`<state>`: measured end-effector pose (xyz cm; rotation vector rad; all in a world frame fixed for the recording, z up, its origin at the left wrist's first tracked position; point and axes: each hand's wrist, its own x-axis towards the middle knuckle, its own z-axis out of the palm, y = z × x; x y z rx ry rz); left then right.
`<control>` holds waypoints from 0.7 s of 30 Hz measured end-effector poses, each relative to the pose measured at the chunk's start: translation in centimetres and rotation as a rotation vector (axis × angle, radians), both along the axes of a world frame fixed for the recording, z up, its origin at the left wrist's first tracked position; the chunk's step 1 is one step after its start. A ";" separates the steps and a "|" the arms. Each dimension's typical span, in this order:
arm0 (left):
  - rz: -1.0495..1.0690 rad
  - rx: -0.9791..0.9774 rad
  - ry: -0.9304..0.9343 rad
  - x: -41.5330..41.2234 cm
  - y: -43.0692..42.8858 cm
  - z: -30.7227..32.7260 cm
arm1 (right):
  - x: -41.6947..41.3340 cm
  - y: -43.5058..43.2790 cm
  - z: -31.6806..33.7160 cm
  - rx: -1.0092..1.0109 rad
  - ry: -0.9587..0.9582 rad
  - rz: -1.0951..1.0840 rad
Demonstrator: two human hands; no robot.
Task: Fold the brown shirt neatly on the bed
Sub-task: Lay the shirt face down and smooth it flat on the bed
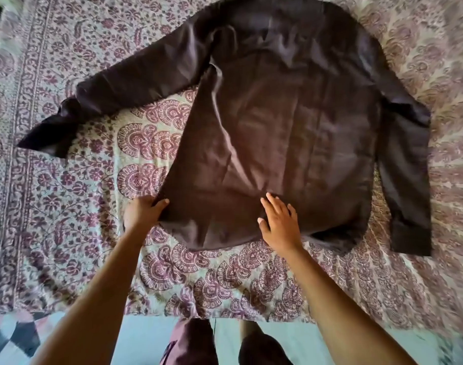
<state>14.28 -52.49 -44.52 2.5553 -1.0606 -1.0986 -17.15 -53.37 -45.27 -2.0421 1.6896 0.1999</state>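
The brown shirt [291, 122] lies spread back-up on the bed [74, 212], collar far from me, hem near me. Its left sleeve stretches out to the left and its right sleeve hangs down along the right side. The left side panel is folded inward over the body, leaving a diagonal edge. My left hand [143, 210] grips the lower left corner of the hem, thumb on top of the cloth. Flat on the lower middle of the shirt rests my right hand [280, 222], fingers spread, holding nothing.
The bed cover is a purple and cream paisley print that fills most of the view. The bed's front edge [225, 317] runs along the bottom, with pale floor tiles and my legs [198, 343] below it.
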 end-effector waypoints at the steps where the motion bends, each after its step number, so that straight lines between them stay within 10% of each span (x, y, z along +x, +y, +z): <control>1: 0.008 -0.007 0.000 -0.7 0.3 -0.4 | -2.0 0.7 0.1 -0.015 0.011 -0.038; 9: 0.387 -0.125 -0.003 -3.0 2.2 -3.9 | -12.4 4.2 1.0 -0.061 0.050 -0.872; 21: 0.776 -0.355 0.174 -6.6 3.1 -0.5 | -15.2 5.5 0.6 0.032 -1.034 -1.725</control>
